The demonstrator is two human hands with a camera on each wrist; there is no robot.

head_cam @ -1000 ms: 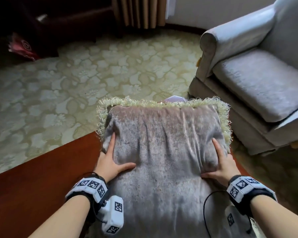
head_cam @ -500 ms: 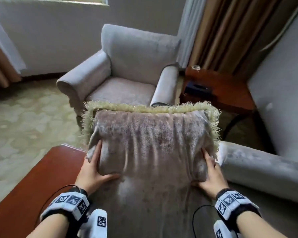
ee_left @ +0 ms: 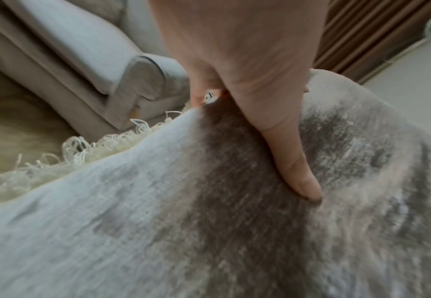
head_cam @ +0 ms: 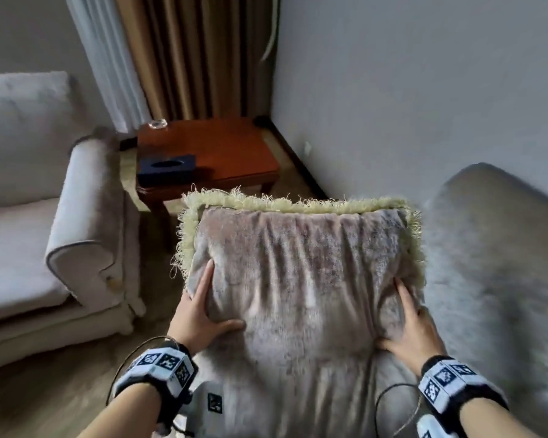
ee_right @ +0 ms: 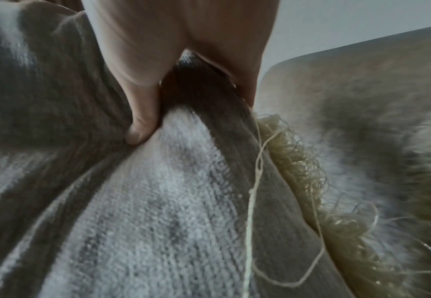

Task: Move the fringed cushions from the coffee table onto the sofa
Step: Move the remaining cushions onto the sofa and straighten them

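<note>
I hold a grey-pink velvet cushion [head_cam: 301, 273] with a pale yellow fringe in the air in front of me. My left hand [head_cam: 200, 314] grips its left side, thumb on top and fingers underneath. My right hand [head_cam: 412, 327] grips its right side the same way. The grey sofa [head_cam: 494, 263] lies just right of and beyond the cushion. In the left wrist view my thumb [ee_left: 293, 161] presses into the cushion [ee_left: 183, 221]. The right wrist view has my thumb [ee_right: 142, 121] dug into the cushion [ee_right: 145, 211], its fringe [ee_right: 311, 181] beside the sofa [ee_right: 362, 90].
A grey armchair [head_cam: 86, 235] stands at the left. A red-brown side table [head_cam: 209, 159] in the corner carries a dark tissue box [head_cam: 166, 167] and a glass dish [head_cam: 158, 123]. Brown curtains [head_cam: 196, 58] hang behind it; a plain wall [head_cam: 424, 105] runs along the right.
The view has swung right, from the coffee table and armchair to the corner and sofa. The cushion moved with both hands, and the coffee table has left the view.
</note>
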